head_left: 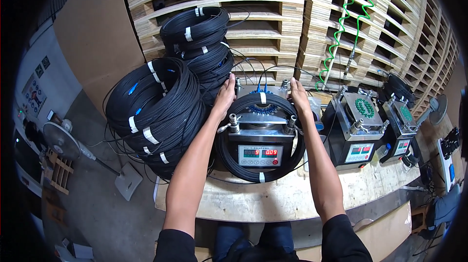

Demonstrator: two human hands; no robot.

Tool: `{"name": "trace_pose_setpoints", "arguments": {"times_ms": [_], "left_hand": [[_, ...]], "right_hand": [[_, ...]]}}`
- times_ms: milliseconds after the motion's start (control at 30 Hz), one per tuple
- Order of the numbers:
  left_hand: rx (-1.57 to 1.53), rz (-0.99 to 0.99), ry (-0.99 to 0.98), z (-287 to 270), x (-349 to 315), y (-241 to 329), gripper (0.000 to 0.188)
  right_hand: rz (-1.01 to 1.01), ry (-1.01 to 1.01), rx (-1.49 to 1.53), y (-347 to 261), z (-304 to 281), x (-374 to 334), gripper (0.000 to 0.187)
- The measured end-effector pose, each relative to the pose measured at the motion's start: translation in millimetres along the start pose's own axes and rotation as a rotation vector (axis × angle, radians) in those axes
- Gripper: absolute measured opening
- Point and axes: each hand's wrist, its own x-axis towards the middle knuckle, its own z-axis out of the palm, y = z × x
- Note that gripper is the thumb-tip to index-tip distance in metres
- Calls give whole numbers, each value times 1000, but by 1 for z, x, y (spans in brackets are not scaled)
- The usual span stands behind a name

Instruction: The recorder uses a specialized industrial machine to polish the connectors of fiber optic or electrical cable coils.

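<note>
A boxy polishing machine (258, 138) with a red-lit display panel stands on the bench in front of me. A coil of black cable (262, 177), bound with white tape, hangs around its front and lies across its top. Blue connectors (262, 88) stand up at the far side of the round fixture, partly behind the coil. My left hand (225, 97) is beside the far left metal post, fingers stretched forward. On the other side, my right hand (300, 97) reaches along the far right post (285, 84), fingers extended. Whether the fingertips touch the posts is unclear.
Stacked black cable coils (161, 111) crowd the left side. Two similar machines (358, 125) with green round fixtures stand to the right. Wooden pallets (258, 18) rise behind, with green coiled air hoses (343, 18). A floor fan (61, 140) stands at left.
</note>
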Motion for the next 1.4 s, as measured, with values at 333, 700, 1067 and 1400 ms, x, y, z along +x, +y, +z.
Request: {"name": "trace_pose_setpoints", "arguments": {"times_ms": [333,700,1067,1400], "left_hand": [[-6,24,80,4,7,-11,91],[54,51,115,7,34,-38,88],[33,25,72,6,29,-29,88],[71,7,61,5,27,-27,91]], "right_hand": [[-128,31,-157,12,0,6,59],[-32,15,-106,12,0,6,57],[-163,25,-209,8,-5,5,63],[-122,59,-230,19,-1,10,67]]}}
